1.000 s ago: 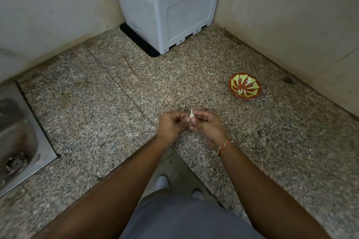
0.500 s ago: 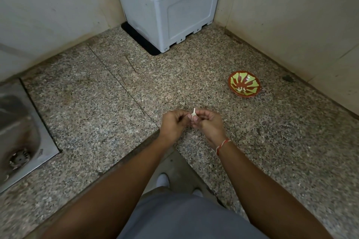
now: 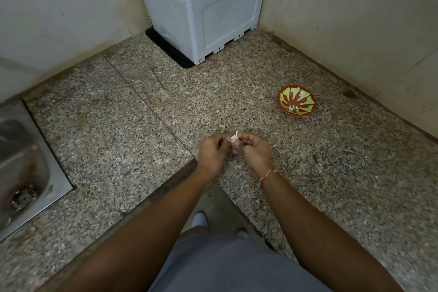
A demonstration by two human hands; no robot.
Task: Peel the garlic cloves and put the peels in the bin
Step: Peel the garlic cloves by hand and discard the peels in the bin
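Note:
A small pale garlic clove (image 3: 235, 138) with a thin strip of peel sticking up is pinched between the fingertips of both hands, above the inner corner of the speckled granite counter (image 3: 132, 140). My left hand (image 3: 213, 153) grips it from the left, my right hand (image 3: 254, 149) from the right; a red thread is tied around the right wrist. A red bowl with a yellow-green pattern (image 3: 297, 101) sits on the counter to the right and holds a few pale pieces. No bin is in view.
A grey plastic box (image 3: 208, 7) stands in the back corner against the tiled walls. A steel sink (image 3: 21, 173) with a drain is set into the counter at the left. Below, between the counter edges, I see grey clothing and white shoes.
The hands stay together on the clove, and the fingers have shifted slightly on the peel. The camera view has drifted a little.

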